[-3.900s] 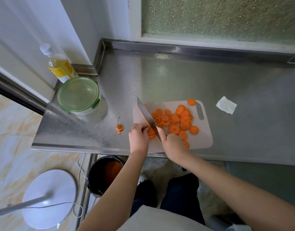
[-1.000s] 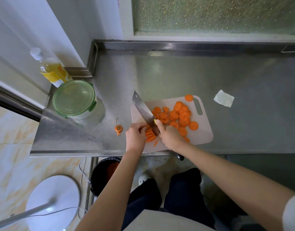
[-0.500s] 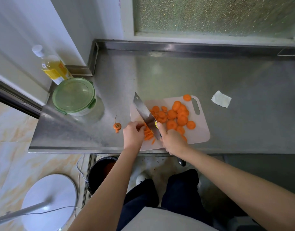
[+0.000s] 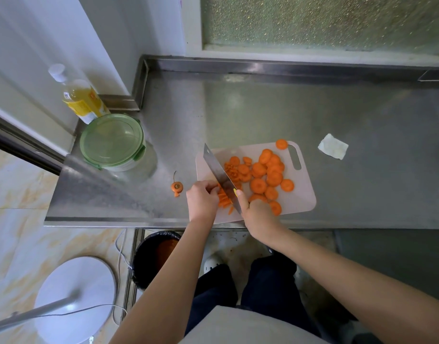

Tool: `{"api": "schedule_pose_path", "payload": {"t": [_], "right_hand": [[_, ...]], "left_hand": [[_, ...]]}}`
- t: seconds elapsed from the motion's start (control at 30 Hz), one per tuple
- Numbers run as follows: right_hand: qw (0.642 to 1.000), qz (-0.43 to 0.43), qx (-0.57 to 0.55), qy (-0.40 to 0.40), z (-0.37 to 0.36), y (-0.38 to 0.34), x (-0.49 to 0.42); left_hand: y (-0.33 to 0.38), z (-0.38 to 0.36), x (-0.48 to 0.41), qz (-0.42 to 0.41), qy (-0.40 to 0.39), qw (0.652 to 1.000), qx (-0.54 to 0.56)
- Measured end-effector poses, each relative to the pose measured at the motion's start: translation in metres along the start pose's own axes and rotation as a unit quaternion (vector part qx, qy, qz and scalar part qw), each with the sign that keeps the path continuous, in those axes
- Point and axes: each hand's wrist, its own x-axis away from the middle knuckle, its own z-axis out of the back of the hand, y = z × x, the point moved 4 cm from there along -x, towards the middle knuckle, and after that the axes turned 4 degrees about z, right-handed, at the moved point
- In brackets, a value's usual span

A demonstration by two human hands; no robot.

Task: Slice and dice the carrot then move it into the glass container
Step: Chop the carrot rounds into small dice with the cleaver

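I was dicing, frame centre: left hand (image 4: 202,198), fingers curled, seemingly pinned the strips (image 4: 223,201); right hand (image 4: 257,211) gripped the knife (image 4: 219,173). Crosswise cuts were due next.

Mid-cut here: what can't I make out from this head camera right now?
- Knife handle: head view, wrapped inside the right hand.
- Carrot strips under the cut: head view, partly covered by the left hand and the blade.
- Inside of the glass container: head view, the green lid covers it.
- Bottle label: head view, too small to read.
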Motion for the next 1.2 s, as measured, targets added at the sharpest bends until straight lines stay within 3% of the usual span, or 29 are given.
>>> {"api": "schedule_pose_path", "payload": {"t": [0.6,0.77,0.9,1.2], "right_hand": [[0.994,-0.009,0.059,0.089,-0.014,0.0,-0.009],[1.0,0.003,-0.003,0.019,-0.007,0.0,-0.012],[0.996,0.014,0.069,0.056,-0.009,0.001,-0.02],[0.999,0.018,0.005,0.031,0.005,-0.003,-0.026]], "left_hand": [[0.0,-0.001,0.0,0.007,0.008,1.0,0.014],[0.002,0.001,0.001,0.002,0.01,1.0,0.012],[0.0,0.001,0.002,0.006,0.011,1.0,0.02],[0.003,0.005,0.008,-0.023,0.02,1.0,0.007]]}}
